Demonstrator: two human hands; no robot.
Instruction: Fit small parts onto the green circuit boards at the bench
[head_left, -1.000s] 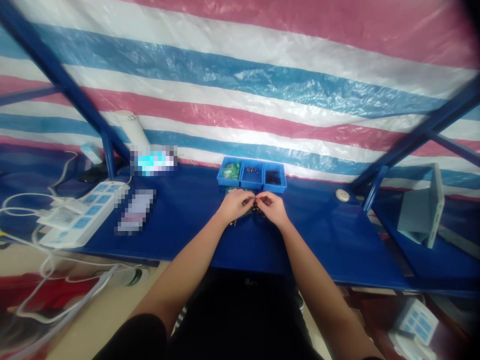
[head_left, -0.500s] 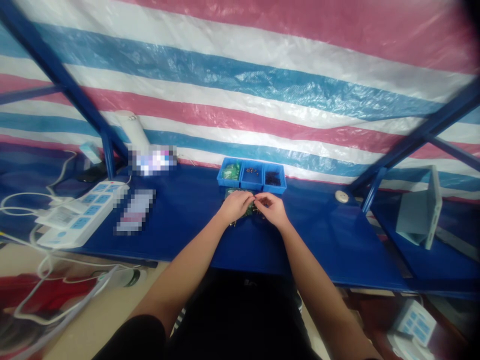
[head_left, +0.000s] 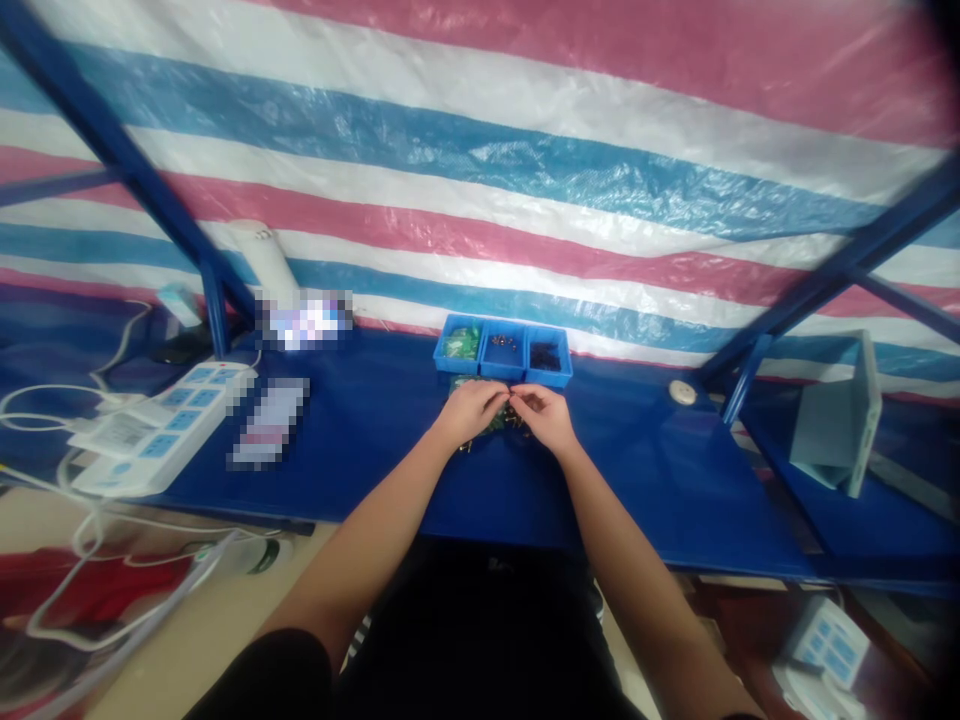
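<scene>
My left hand (head_left: 474,408) and my right hand (head_left: 546,412) meet fingertip to fingertip over the middle of the blue table. Both are closed in a pinch, and whatever sits between the fingers is too small to make out. Under them lies a green piece with gold-coloured bits (head_left: 496,420), mostly covered by the hands. Just beyond stand three joined blue bins: the left bin (head_left: 442,366) holds green pieces (head_left: 462,343), the middle bin (head_left: 499,367) a few small metallic parts (head_left: 502,342), the right bin (head_left: 551,379) dark small parts (head_left: 544,355).
On the left lie a white power strip (head_left: 169,430) with cables and a blurred-out flat object (head_left: 270,425). A round whitish disc (head_left: 682,392) and a tablet in a stand case (head_left: 840,420) are on the right. Blue frame posts (head_left: 742,380) rise at both sides before a striped sheet (head_left: 480,220).
My right fingers have shifted slightly and now lie straighter towards the left fingertips. Otherwise the hands and bins keep their places.
</scene>
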